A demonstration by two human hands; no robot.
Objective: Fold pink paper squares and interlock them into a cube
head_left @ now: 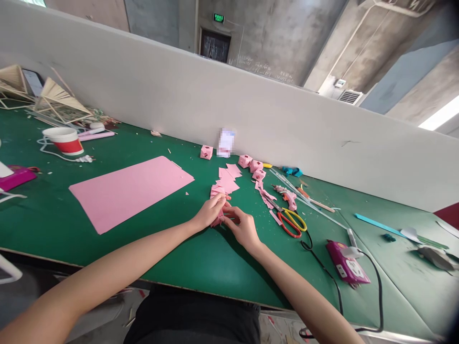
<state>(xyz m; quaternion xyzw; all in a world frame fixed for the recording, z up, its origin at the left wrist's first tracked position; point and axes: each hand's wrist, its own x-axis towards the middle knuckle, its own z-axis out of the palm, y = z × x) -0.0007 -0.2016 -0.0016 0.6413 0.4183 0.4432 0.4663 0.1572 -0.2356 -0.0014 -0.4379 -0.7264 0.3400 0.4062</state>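
My left hand [211,211] and my right hand [244,228] meet over the table, fingertips close together. Between them is a small pink paper piece [217,220], pinched from both sides; fingers cover much of it, so its shape is unclear. Just beyond my fingers, pink paper cutouts [226,180] lie in an overlapping row. Farther back sit pink paper cubes with dark diamond openings: one cube [206,152] alone and several more near another cube [245,161] to the right. Scissors [293,222] with red and yellow handles rest right of my right hand, beside pink scraps [267,198].
A large pink sheet [132,193] lies left. Right are a pink glue gun [289,197], a clear ruler-like strip [311,203] and a magenta power strip [347,263] with black cable. A paper cup [64,142] and stick models [62,102] stand far left, before a grey partition [150,95].
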